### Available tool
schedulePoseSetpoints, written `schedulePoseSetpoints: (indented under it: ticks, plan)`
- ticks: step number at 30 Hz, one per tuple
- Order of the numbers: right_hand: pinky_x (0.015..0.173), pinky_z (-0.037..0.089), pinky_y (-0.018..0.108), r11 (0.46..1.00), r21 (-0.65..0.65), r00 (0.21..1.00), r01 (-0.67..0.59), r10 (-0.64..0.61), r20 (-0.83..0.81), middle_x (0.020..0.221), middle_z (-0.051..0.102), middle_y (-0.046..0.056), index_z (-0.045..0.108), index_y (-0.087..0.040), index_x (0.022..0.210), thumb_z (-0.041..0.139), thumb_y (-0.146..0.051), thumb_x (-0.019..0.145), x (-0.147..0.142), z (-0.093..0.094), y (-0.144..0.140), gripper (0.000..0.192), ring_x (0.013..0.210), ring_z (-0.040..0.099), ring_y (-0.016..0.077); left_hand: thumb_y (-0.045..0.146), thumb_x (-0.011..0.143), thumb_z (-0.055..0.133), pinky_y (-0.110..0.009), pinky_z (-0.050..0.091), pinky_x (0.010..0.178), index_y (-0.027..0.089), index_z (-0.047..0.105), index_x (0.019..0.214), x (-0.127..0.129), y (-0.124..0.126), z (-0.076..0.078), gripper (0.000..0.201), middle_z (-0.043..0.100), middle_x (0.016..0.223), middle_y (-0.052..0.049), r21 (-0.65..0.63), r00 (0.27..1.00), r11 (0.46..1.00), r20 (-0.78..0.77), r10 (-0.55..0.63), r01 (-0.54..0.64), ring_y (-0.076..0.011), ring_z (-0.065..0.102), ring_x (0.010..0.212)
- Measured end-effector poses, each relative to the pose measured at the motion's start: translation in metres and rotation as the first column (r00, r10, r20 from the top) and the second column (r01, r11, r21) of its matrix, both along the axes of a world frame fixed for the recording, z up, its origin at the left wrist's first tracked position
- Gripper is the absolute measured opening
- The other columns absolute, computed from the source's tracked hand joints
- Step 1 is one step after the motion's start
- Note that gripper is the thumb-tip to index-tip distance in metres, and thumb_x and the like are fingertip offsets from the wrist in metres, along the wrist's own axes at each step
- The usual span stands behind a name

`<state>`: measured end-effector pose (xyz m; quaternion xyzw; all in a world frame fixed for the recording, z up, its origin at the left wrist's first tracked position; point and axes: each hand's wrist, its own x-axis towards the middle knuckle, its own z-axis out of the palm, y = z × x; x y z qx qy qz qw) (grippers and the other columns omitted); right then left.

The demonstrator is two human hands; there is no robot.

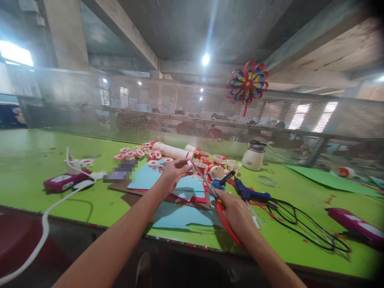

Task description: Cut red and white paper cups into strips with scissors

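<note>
One small white piece point(190, 163) is pinched in the fingertips of the left hand point(172, 178), above blue sheets point(150, 178) on a bright green table point(21, 160). The right hand point(237, 208) grips red-handled scissors point(221, 212), their blades angled toward the piece; whether they touch it cannot be determined. Red-and-white discs point(129, 154) lie behind the sheets; a glue gun point(253, 195) rests right of them, near scattered scraps. Behind the table runs a perforated screen point(180, 98), with a petalled ornament point(248, 84) at its upper edge. Concrete beams point(129, 30) cross the ceiling point(180, 28), where a lamp point(205, 60) glows.
</note>
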<state>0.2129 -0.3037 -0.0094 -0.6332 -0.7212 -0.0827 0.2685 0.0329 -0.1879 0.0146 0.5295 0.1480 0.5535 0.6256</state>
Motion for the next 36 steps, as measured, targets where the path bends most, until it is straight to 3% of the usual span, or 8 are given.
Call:
schedulePoseSetpoints:
  ticks: [9,16,28,36]
  plan:
    - [0.059,0.044,0.028,0.999,-0.003,0.999,0.038,-0.038,0.033,0.089,0.076,0.008,0.067,-0.024,0.108,0.049,-0.021,0.084,-0.001,0.002,-0.002,0.030,0.077,0.070,0.0268,0.016,0.056,0.080,-0.036,0.049,0.078,0.009,0.067,0.090,0.001,0.004,-0.002,0.037,0.069,0.088,-0.010,-0.053,0.997,0.996,-0.020,0.076,-0.076,-0.0187,0.064,0.080]
    - [0.074,0.048,0.032,1.000,0.002,1.000,0.022,-0.022,0.021,0.104,0.072,0.010,0.064,-0.021,0.114,0.050,-0.020,0.083,0.001,-0.002,0.002,0.033,0.092,0.067,0.0277,0.018,0.054,0.081,-0.037,0.047,0.081,0.010,0.066,0.094,0.001,0.007,-0.003,0.043,0.070,0.083,-0.010,-0.009,0.987,0.988,-0.035,0.156,-0.157,-0.0191,0.064,0.079]
    - [0.081,0.049,0.031,0.999,-0.004,0.998,-0.034,0.034,-0.050,0.106,0.072,0.008,0.063,-0.022,0.117,0.049,-0.018,0.083,0.001,-0.001,0.000,0.037,0.096,0.067,0.0249,0.020,0.058,0.080,-0.036,0.047,0.080,0.011,0.066,0.097,0.002,0.003,-0.001,0.043,0.070,0.085,-0.010,0.037,0.991,0.993,-0.059,0.116,-0.114,-0.0188,0.064,0.080]
    - [0.072,0.050,0.032,1.000,0.006,0.999,-0.013,0.013,-0.050,0.101,0.074,0.007,0.065,-0.023,0.113,0.050,-0.018,0.081,0.001,-0.001,0.001,0.035,0.088,0.069,0.0267,0.018,0.058,0.080,-0.036,0.048,0.078,0.010,0.067,0.094,0.001,-0.004,0.002,0.039,0.069,0.081,-0.010,0.021,0.995,0.996,-0.041,0.092,-0.091,-0.0181,0.064,0.077]
